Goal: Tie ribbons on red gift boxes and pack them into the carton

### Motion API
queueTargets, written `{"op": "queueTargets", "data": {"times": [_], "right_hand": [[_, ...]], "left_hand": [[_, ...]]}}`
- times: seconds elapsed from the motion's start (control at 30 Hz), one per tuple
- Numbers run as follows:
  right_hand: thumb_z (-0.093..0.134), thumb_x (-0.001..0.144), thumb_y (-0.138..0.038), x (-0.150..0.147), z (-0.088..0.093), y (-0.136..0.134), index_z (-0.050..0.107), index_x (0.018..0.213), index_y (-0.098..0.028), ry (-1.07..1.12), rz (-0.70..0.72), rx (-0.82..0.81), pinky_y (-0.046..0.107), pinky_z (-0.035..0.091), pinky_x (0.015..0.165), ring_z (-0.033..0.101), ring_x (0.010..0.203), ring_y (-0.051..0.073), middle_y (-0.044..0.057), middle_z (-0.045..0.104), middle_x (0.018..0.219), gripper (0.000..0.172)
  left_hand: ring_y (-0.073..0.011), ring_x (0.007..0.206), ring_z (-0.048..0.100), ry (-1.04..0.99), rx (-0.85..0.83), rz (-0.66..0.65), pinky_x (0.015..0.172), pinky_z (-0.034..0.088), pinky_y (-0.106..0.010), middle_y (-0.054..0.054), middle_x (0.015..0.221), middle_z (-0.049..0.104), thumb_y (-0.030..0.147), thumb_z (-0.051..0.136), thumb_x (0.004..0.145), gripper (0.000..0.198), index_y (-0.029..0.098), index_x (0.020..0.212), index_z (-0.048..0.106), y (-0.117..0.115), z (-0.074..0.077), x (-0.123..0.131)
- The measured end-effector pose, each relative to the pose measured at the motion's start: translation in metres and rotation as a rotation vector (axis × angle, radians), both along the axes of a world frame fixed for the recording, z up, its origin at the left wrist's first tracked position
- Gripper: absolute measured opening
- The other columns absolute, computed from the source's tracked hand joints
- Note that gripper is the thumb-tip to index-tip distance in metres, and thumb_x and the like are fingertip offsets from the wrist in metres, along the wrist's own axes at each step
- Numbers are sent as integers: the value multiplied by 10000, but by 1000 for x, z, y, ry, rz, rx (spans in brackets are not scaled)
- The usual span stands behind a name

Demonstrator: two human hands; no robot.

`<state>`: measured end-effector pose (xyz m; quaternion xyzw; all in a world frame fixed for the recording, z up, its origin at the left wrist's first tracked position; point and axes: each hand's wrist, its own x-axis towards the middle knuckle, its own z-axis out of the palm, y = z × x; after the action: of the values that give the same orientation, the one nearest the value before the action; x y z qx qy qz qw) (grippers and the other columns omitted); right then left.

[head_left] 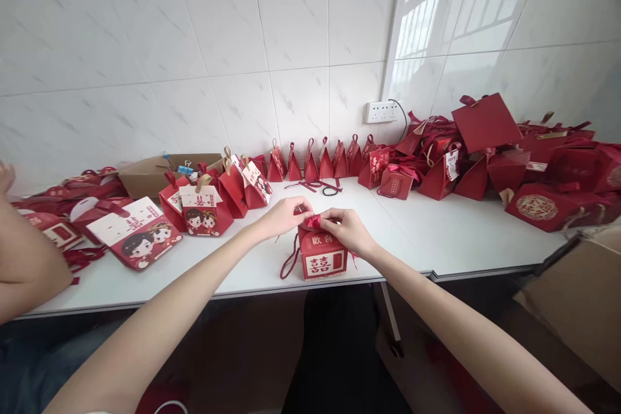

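In front of me, close to the table's front edge, a red gift box (324, 259) stands upright with gold and white lettering on it. A red ribbon bow (313, 221) sits on its top. My left hand (287, 215) pinches the bow from the left, with fingertips bent over it. From the other side my right hand (348, 230) grips the bow between thumb and fingers. A dark red cord handle (290, 264) hangs at the box's left side. Parts of the ribbon are hidden under my fingers.
Small red triangular boxes (311, 165) line the wall. A heap of red boxes (485, 123) fills the right side; boxes with cartoon figures (201, 217) stand left. Ribbon scraps and a black ring (330, 191) lie behind. Another person's arm (24, 259) reaches in at left.
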<state>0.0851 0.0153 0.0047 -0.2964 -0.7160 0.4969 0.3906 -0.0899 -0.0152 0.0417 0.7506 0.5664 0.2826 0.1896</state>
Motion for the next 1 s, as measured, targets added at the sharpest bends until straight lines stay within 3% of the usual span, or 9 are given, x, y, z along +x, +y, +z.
{"op": "queueTargets", "data": {"times": [0.13, 0.3, 0.43, 0.83, 1.0], "right_hand": [[575, 721, -291, 1, -4, -2, 673, 711, -143, 46, -60, -4, 270, 468, 692, 621, 732, 162, 47, 698, 779, 178], [603, 714, -287, 8, -1, -5, 695, 703, -146, 4, -56, 5, 264, 476, 661, 632, 729, 174, 51, 708, 777, 168], [604, 721, -265, 11, 3, -6, 716, 728, -148, -6, -45, -26, 260, 482, 652, 642, 738, 178, 56, 718, 803, 162], [605, 716, -231, 6, 0, -1, 591, 719, -154, 48, -98, -12, 242, 458, 638, 591, 658, 119, 2, 636, 700, 78], [584, 741, -245, 10, 1, 6, 581, 708, -164, -4, -59, 101, 256, 454, 649, 581, 655, 122, -2, 625, 685, 88]], "left_hand": [[-157, 747, 573, -86, 12, 10, 683, 455, -282, -21, 856, 637, 289, 530, 767, 136, 178, 816, 592, -7, -14, 6], [-169, 819, 575, -101, 108, 8, 761, 453, -295, -27, 861, 624, 270, 552, 747, 103, 181, 772, 598, -11, -21, 8], [-158, 773, 570, -147, 121, 39, 734, 459, -294, -26, 860, 620, 297, 564, 754, 127, 179, 788, 598, -11, -26, 7], [-205, 938, 556, -172, 93, -46, 864, 434, -334, -63, 968, 589, 320, 554, 774, 172, 169, 803, 633, -26, -27, 18], [-196, 898, 550, -308, 36, 14, 827, 432, -325, -53, 921, 573, 420, 484, 830, 300, 168, 753, 627, -22, -31, 22]]}}
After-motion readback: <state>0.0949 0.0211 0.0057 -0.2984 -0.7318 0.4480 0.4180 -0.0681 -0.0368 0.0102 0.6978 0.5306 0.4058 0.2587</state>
